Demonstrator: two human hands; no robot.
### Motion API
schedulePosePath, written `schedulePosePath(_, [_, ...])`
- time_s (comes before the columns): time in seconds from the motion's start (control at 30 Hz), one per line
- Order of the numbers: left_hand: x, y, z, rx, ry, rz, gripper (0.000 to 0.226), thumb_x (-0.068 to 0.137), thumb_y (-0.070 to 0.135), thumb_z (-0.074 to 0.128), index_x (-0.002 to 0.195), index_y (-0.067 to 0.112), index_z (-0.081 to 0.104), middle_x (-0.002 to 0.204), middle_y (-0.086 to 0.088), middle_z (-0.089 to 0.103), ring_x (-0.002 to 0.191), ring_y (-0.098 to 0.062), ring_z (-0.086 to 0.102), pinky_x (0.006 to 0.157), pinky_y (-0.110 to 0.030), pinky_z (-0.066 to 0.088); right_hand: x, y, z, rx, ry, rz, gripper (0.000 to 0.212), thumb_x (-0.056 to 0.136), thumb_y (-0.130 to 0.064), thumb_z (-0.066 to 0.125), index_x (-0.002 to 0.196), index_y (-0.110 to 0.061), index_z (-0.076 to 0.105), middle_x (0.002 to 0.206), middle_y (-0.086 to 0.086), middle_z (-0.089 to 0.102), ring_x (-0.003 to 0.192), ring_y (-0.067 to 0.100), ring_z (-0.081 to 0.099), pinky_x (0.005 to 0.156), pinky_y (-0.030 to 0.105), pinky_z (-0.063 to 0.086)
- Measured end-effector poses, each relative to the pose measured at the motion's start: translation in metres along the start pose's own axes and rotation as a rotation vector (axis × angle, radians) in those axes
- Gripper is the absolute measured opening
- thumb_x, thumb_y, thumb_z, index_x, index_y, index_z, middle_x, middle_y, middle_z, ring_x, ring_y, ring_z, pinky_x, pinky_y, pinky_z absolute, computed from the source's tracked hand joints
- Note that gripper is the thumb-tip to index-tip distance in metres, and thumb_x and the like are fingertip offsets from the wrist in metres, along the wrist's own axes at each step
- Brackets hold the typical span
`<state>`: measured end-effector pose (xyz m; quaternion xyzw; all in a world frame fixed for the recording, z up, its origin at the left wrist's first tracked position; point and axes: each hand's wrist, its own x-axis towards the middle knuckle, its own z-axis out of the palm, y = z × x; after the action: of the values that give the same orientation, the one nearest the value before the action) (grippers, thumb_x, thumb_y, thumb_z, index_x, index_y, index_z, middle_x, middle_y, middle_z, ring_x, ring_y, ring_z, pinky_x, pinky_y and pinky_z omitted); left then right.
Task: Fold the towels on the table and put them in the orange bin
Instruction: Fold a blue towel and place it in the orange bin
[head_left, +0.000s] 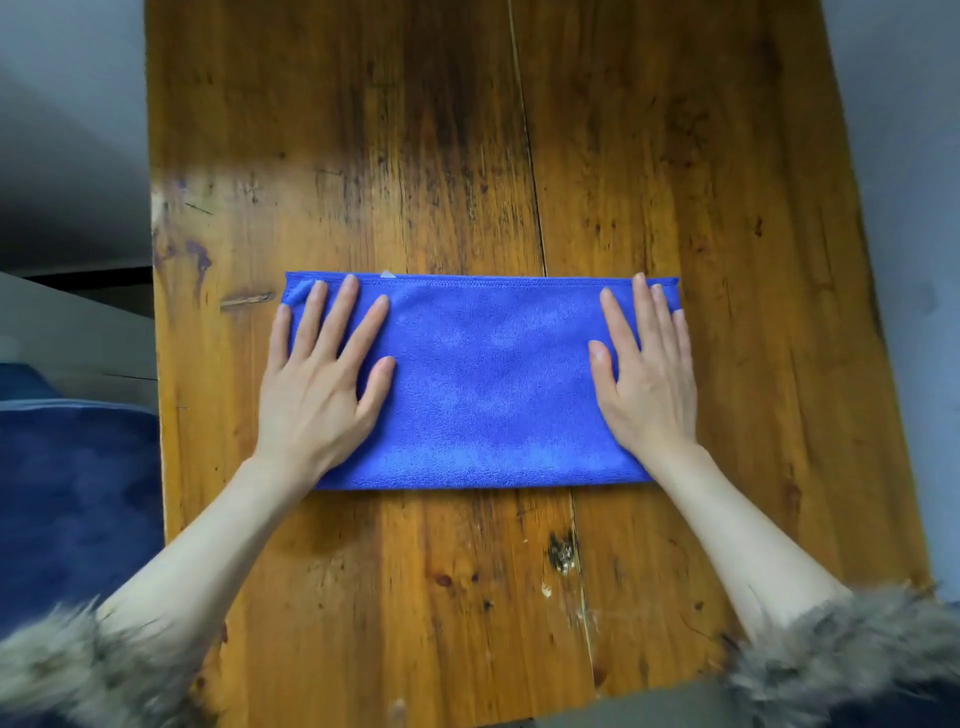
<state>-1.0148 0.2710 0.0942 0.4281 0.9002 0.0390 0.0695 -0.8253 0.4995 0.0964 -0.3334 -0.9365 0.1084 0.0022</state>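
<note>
A blue towel (488, 384) lies flat on the wooden table (467, 156), folded into a long rectangle with its stitched edge on the far side. My left hand (324, 384) presses flat on the towel's left end, fingers spread and straight. My right hand (647, 374) presses flat on the right end, fingers straight and close together. No orange bin is in view.
The table runs away from me, with its left edge near a dark blue fabric surface (78, 493) and a grey floor beyond both sides. Fur-trimmed sleeves (841, 654) cover my forearms at the bottom corners.
</note>
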Motion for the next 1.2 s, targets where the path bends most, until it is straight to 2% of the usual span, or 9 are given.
schedulePosePath(0.13, [-0.027,-0.004,-0.001,-0.043,0.035,-0.069,0.057,0.093,0.041,0.026,0.145,0.020,0.028,0.156,-0.011,0.017,0.145,-0.028,0.009,0.114,-0.051,-0.001,-0.021,-0.002,-0.003,0.034,0.053,0.012,0.052,0.097,-0.032,0.029,0.146,-0.012,0.027,0.155,0.012,0.016,0.145,0.023,0.008,0.118,0.041,0.003])
schedulePosePath(0.23, [-0.050,0.004,0.003,-0.069,0.025,-0.044,0.055,0.093,0.039,0.027,0.144,0.019,0.032,0.155,-0.011,0.020,0.144,-0.030,0.011,0.115,-0.051,0.007,-0.050,-0.011,0.004,0.052,0.037,-0.063,0.052,0.097,-0.032,0.029,0.145,-0.015,0.027,0.154,0.011,0.019,0.144,0.025,0.010,0.118,0.045,0.007])
schedulePosePath(0.43, [-0.055,0.010,0.002,-0.103,-0.011,-0.062,0.053,0.095,0.034,0.026,0.143,0.015,0.035,0.153,-0.015,0.023,0.142,-0.035,0.016,0.114,-0.052,0.016,-0.060,-0.014,0.007,-0.023,-0.041,-0.011,0.054,0.096,-0.039,0.024,0.146,-0.019,0.024,0.155,0.008,0.018,0.144,0.024,0.009,0.118,0.045,0.008])
schedulePosePath(0.53, [-0.059,0.008,-0.003,-0.221,0.107,-0.097,0.041,0.097,0.014,0.038,0.136,0.003,0.044,0.146,-0.023,0.033,0.137,-0.040,0.029,0.110,-0.051,0.028,-0.062,-0.019,0.005,-0.016,-0.055,0.004,0.055,0.095,-0.038,0.028,0.147,-0.019,0.023,0.156,0.008,0.016,0.144,0.023,0.005,0.117,0.049,0.006])
schedulePosePath(0.6, [-0.066,0.006,-0.006,-0.285,0.217,-0.237,0.035,0.093,0.005,0.047,0.127,-0.003,0.049,0.133,-0.026,0.045,0.123,-0.041,0.042,0.101,-0.046,0.036,-0.067,-0.028,0.003,-0.005,-0.051,-0.018,0.056,0.095,-0.039,0.029,0.146,-0.018,0.026,0.155,0.008,0.018,0.144,0.025,0.008,0.116,0.053,0.005])
schedulePosePath(0.7, [-0.072,0.002,-0.010,-0.382,0.231,-0.532,0.030,0.092,0.016,0.054,0.117,0.000,0.052,0.114,-0.023,0.052,0.105,-0.037,0.045,0.089,-0.039,0.033,-0.074,-0.053,0.004,0.001,-0.067,-0.122,0.056,0.093,-0.041,0.029,0.145,-0.020,0.031,0.154,0.008,0.021,0.143,0.026,0.013,0.113,0.059,0.008])
schedulePosePath(0.8, [-0.075,-0.001,-0.011,-0.424,0.142,-0.678,0.035,0.091,0.031,0.056,0.107,0.000,0.055,0.108,-0.022,0.052,0.102,-0.036,0.043,0.089,-0.041,0.035,-0.072,-0.083,0.011,-0.013,-0.093,-0.212,0.055,0.092,-0.043,0.032,0.144,-0.023,0.032,0.154,0.007,0.022,0.143,0.028,0.015,0.112,0.060,0.008])
schedulePosePath(0.97, [-0.074,0.001,-0.016,-0.350,0.077,-0.713,0.038,0.090,0.038,0.055,0.102,0.002,0.060,0.109,-0.020,0.052,0.104,-0.037,0.043,0.088,-0.045,0.037,-0.067,-0.103,0.025,-0.095,-0.136,-0.177,0.057,0.093,-0.047,0.031,0.146,-0.025,0.027,0.155,0.006,0.019,0.144,0.028,0.013,0.112,0.062,0.008])
schedulePosePath(1.2, [-0.057,-0.001,-0.021,-0.291,0.056,-0.649,0.031,0.089,0.029,0.054,0.101,0.001,0.061,0.105,-0.017,0.054,0.101,-0.035,0.044,0.085,-0.043,0.035,-0.063,-0.107,0.028,-0.132,-0.128,-0.162,0.057,0.093,-0.047,0.025,0.146,-0.025,0.027,0.155,0.006,0.021,0.143,0.028,0.015,0.111,0.062,0.011])
